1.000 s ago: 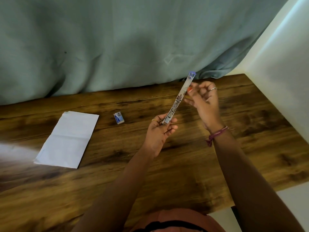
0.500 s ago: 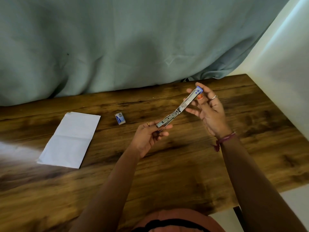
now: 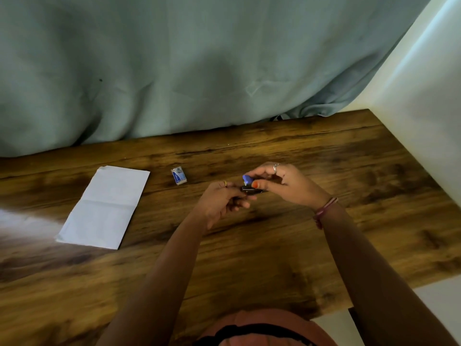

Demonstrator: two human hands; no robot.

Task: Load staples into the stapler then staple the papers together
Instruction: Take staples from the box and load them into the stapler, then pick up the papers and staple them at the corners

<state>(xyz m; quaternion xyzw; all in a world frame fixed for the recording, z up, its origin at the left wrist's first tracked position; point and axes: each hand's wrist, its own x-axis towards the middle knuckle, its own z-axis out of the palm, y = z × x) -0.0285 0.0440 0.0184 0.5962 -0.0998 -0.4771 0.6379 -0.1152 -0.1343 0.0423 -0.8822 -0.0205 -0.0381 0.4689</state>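
Note:
A small metal stapler with a blue end is folded together between both hands, just above the wooden table. My right hand pinches its blue end from above, thumb and fingers curled round it. My left hand grips the stapler's near end from below, and most of the stapler is hidden by the fingers. A small blue and white staple box lies on the table to the left of the hands. White folded papers lie flat further left.
A pale green curtain hangs along the table's far edge. A white wall borders the table on the right. The table's front edge runs close to my body.
The stapler was spread open in a long line between the hands. It has folded shut as my right hand came down and left toward my left hand.

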